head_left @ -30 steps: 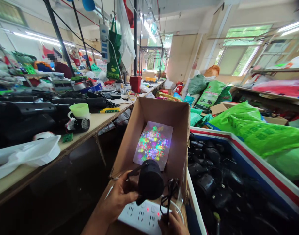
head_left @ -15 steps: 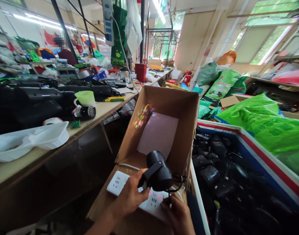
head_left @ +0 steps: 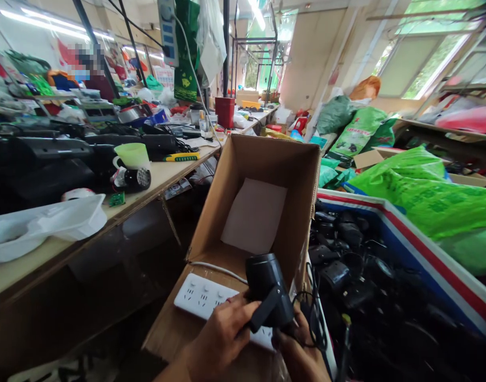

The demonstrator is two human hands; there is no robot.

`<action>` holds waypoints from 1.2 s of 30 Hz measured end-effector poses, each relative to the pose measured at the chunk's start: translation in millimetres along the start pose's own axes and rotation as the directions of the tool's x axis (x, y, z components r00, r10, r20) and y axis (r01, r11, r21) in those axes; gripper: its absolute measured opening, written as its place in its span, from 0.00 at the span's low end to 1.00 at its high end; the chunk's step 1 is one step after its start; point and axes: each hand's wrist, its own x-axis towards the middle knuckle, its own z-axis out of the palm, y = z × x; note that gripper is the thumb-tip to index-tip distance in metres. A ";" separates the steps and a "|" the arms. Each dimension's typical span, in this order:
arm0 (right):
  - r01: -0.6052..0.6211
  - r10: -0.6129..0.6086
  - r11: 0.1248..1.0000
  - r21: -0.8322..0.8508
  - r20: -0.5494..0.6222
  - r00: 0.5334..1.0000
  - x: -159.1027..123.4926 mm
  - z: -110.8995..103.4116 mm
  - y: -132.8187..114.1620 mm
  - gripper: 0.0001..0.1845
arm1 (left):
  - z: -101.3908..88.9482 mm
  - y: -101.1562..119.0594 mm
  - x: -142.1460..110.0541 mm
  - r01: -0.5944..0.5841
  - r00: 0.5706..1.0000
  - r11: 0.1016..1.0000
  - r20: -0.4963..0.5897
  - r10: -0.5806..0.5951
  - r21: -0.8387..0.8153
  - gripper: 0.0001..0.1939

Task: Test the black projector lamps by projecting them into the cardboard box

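Observation:
A small black stage spotlight with a flat mounting bracket is tilted over the power strip, its front end toward the box. My left hand is closed around the bracket and the lamp's left side. At the lamp's rear, my right hand is closed; its fingertips are partly hidden, and it appears to grip the lamp's back end. A looped black cord hangs beside my right hand. Beneath both hands lies the white power strip, on the cardboard flap. The open cardboard box has a pale sheet inside.
On my right stands a striped bin full of black lamps. A wooden bench on my left carries a green cup, an LED lamp and a white tray. Another person is far back left.
The coloured light pattern in the box and the red glow on the strip are gone. My right hand has moved from the strip up to the spotlight, which has turned more upright.

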 end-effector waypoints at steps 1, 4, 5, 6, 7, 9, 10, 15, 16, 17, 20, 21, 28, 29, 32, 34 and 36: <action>-0.014 0.011 0.992 0.126 0.027 1.000 -2.9 -0.6 1.7 0.34 | 3.2 1.7 -2.1 -0.044 0.999 0.999 0.001 0.044 0.018 0.28; -0.073 0.054 0.927 0.367 0.060 0.997 -11.5 -3.3 1.7 0.37 | 16.2 5.9 -10.3 -0.132 0.991 0.988 0.024 0.130 0.078 0.23; -0.101 0.079 0.910 0.402 0.070 0.994 -14.3 -4.7 0.4 0.37 | 21.1 6.9 -13.3 -0.145 0.989 0.984 0.033 0.142 0.102 0.22; -0.125 0.097 0.896 0.425 0.088 0.991 -17.1 -6.6 -1.0 0.37 | 25.7 7.8 -15.9 -0.158 0.987 0.979 0.042 0.154 0.125 0.22; -0.140 0.103 0.886 0.441 0.106 0.989 -19.8 -9.0 -2.1 0.37 | 29.8 8.8 -18.0 -0.181 0.983 0.973 0.049 0.175 0.140 0.22; -0.140 0.085 0.884 0.445 0.141 0.986 -25.0 -15.4 -3.1 0.35 | 34.6 11.3 -19.7 -0.241 0.971 0.958 0.049 0.236 0.155 0.22; -0.124 0.063 0.891 0.436 0.150 0.987 -27.3 -19.4 -3.1 0.34 | 34.9 13.0 -19.2 -0.271 0.963 0.951 0.036 0.268 0.150 0.22; 0.001 -0.054 0.949 0.316 0.158 0.986 -30.5 -49.2 -4.8 0.38 | 14.0 28.4 -5.2 -0.269 0.957 0.962 -0.124 0.262 -0.048 0.22; 0.001 -0.056 0.962 0.272 0.192 0.980 -30.0 -56.7 -6.3 0.40 | 6.8 32.3 -0.8 -0.235 0.966 0.966 -0.134 0.220 -0.104 0.23; -0.004 -0.050 0.975 0.222 0.236 0.970 -29.4 -64.1 -7.9 0.41 | -0.5 36.1 3.8 -0.198 0.976 0.969 -0.126 0.180 -0.145 0.25; 0.008 -0.037 0.995 0.098 0.292 0.956 -29.2 -81.4 -12.7 0.43 | -19.4 44.7 18.2 -0.110 0.994 0.982 0.002 0.111 -0.155 0.31; 0.015 -0.037 0.997 0.080 0.285 0.958 -29.7 -84.7 -13.9 0.43 | -23.9 46.5 22.9 -0.096 0.992 0.982 0.060 0.107 -0.162 0.34; -0.028 0.012 0.999 0.042 0.344 0.939 -32.0 -95.4 -10.6 0.45 | -32.9 50.3 44.9 0.094 0.913 0.887 0.394 0.104 -0.453 0.47; -0.036 0.017 0.998 0.050 0.341 0.940 -32.5 -97.7 -9.5 0.45 | -32.4 49.6 46.0 0.148 0.907 0.868 0.414 0.071 -0.473 0.46; -0.063 0.042 0.997 0.053 0.320 0.946 -35.7 -101.8 -9.3 0.45 | -29.2 46.0 47.5 0.297 0.899 0.820 0.433 -0.068 -0.489 0.40; -0.086 0.061 0.994 0.073 0.296 0.953 -39.8 -99.1 -11.5 0.43 | -25.5 44.1 48.1 0.364 0.885 0.794 0.446 -0.132 -0.487 0.37; -0.108 0.077 0.989 0.100 0.276 0.958 -45.4 -93.4 -14.6 0.43 | -20.4 44.5 48.7 0.389 0.876 0.784 0.456 -0.154 -0.483 0.33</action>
